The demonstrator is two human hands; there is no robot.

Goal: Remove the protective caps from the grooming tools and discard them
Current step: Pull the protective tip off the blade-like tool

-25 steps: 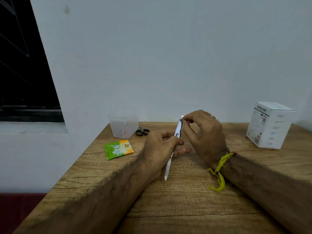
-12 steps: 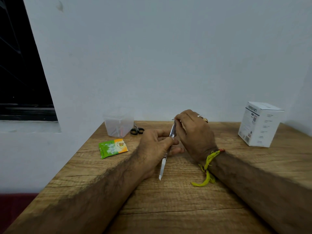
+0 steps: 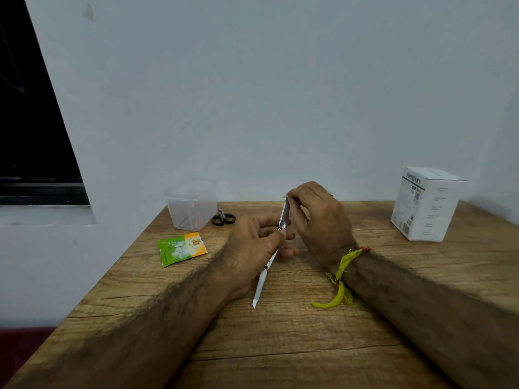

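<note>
Both forearms extended forward, converging. Left hand (image 3: 252, 245) curled in a mid-shaft grip; right hand (image 3: 317, 217) arched above it, fingertips pinching the top end.

- Both forearms bare and hairy, no sleeves in view.
- Right wrist: yellow-green thread band (image 3: 346, 258), knotted, frayed loose ends trailing down; small orange-red bit at the knot.
- Right hand (image 3: 320, 220): ring (image 3: 330, 194) on one finger, partly hidden.
- Left hand (image 3: 252, 248): nothing worn.

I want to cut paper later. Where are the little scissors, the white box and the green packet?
scissors (image 3: 223, 219), head view, on the black finger loops.
white box (image 3: 427, 209), head view, on its printed front side.
green packet (image 3: 179, 249), head view, on the middle of its face.
</note>
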